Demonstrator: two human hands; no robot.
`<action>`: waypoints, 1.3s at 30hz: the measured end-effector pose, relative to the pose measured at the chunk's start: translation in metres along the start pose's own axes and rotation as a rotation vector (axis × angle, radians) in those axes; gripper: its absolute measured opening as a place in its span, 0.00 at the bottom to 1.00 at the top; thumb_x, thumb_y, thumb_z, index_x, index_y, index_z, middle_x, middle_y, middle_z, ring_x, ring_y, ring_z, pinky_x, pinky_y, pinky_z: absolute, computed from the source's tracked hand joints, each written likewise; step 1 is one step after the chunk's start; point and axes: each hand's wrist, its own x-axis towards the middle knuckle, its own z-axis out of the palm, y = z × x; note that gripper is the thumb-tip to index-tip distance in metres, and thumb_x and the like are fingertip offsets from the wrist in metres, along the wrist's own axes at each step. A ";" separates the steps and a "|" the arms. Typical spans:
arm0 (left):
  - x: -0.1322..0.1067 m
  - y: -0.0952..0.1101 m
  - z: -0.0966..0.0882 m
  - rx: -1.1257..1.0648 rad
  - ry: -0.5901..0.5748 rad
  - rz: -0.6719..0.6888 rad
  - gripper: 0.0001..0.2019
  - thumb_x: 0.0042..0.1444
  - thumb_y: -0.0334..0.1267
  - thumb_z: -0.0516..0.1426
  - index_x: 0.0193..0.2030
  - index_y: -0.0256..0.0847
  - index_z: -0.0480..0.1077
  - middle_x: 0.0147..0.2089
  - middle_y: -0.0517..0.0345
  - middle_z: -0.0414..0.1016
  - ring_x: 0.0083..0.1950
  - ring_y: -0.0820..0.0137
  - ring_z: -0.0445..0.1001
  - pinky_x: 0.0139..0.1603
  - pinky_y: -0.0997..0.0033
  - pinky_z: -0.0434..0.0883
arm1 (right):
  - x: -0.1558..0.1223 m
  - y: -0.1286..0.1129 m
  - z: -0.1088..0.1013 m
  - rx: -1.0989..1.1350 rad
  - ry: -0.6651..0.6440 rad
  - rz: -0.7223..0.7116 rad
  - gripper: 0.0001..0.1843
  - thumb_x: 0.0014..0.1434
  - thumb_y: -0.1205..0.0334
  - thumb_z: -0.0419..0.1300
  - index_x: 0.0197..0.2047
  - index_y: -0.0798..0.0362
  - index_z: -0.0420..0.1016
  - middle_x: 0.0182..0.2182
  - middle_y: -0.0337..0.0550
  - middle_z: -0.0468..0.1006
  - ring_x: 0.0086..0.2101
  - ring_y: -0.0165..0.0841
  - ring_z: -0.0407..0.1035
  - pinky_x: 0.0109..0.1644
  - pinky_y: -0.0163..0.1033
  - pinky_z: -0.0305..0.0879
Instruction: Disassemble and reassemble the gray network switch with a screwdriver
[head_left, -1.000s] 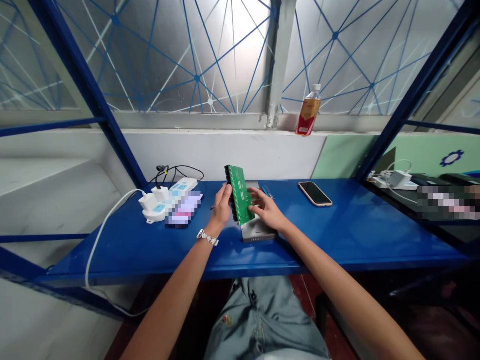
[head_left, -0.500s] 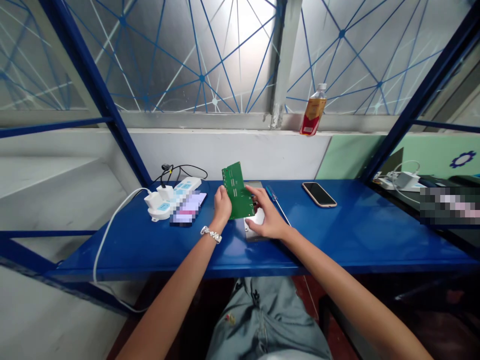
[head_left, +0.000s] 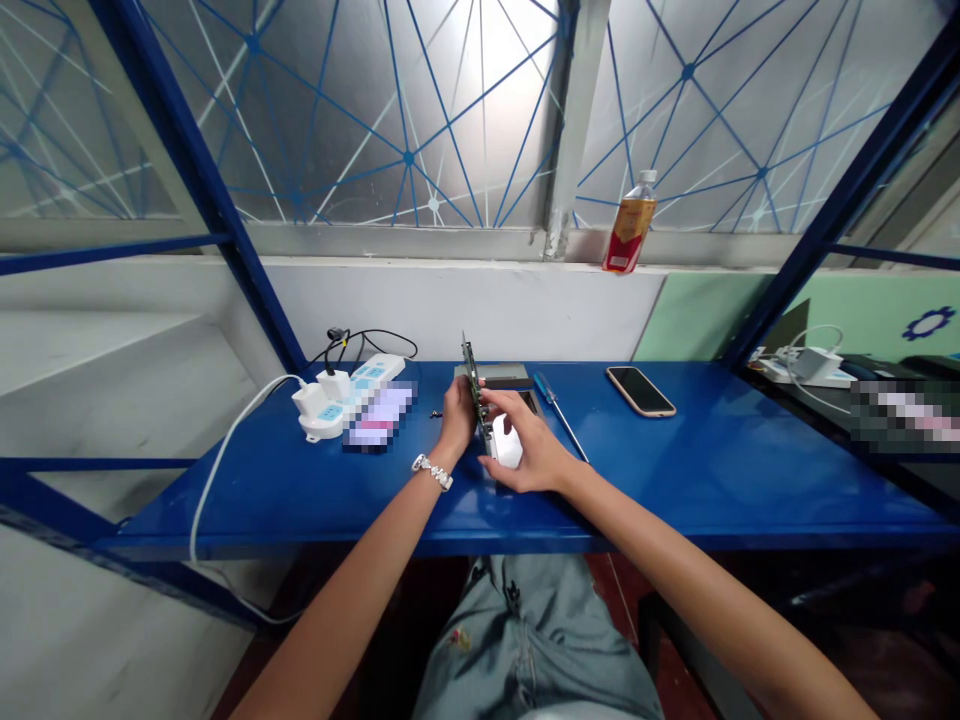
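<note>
Between my hands a circuit board [head_left: 473, 375] stands nearly edge-on, tilted upright above the table. My left hand [head_left: 455, 415] is closed on its left side. The fingers of my right hand [head_left: 531, 440] press against its component side, with the thumb near its lower end. A white object [head_left: 507, 443] shows in the gap between my right thumb and fingers; I cannot make out what it is. Behind the hands lies a flat grey metal piece [head_left: 504, 376], partly hidden. To the right of my right hand rests a screwdriver [head_left: 561, 415] with a blue handle.
On the blue table [head_left: 712, 460] lie a phone [head_left: 640, 391] at right and a blurred-out phone [head_left: 381, 414] at left. A white power strip [head_left: 322, 422] with plugs and cables stands beside it. A drink bottle [head_left: 630, 225] is on the window ledge.
The circuit board has turned from showing its green face to nearly edge-on. Both hands turned with it, and more of the grey metal piece behind now shows.
</note>
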 end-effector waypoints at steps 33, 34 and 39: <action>-0.002 0.028 -0.001 -0.380 -0.383 -0.184 0.20 0.52 0.43 0.69 0.51 0.40 0.76 0.49 0.49 0.80 0.45 0.65 0.78 0.44 0.66 0.72 | 0.006 0.023 -0.018 0.790 0.176 0.602 0.40 0.49 0.55 0.64 0.66 0.43 0.64 0.60 0.49 0.72 0.50 0.43 0.73 0.42 0.44 0.76; -0.001 0.026 -0.001 -0.360 -0.322 -0.166 0.19 0.52 0.43 0.69 0.49 0.40 0.76 0.48 0.50 0.79 0.45 0.66 0.77 0.43 0.67 0.72 | 0.007 0.022 -0.018 0.863 0.184 0.603 0.39 0.48 0.55 0.63 0.65 0.44 0.66 0.59 0.49 0.74 0.50 0.44 0.74 0.44 0.47 0.76; 0.004 0.018 -0.004 -0.143 -0.143 -0.172 0.19 0.50 0.49 0.70 0.41 0.38 0.75 0.42 0.54 0.77 0.40 0.71 0.75 0.37 0.73 0.70 | 0.010 0.012 -0.022 1.086 0.186 0.640 0.34 0.49 0.50 0.53 0.57 0.53 0.75 0.50 0.55 0.81 0.49 0.51 0.75 0.48 0.59 0.75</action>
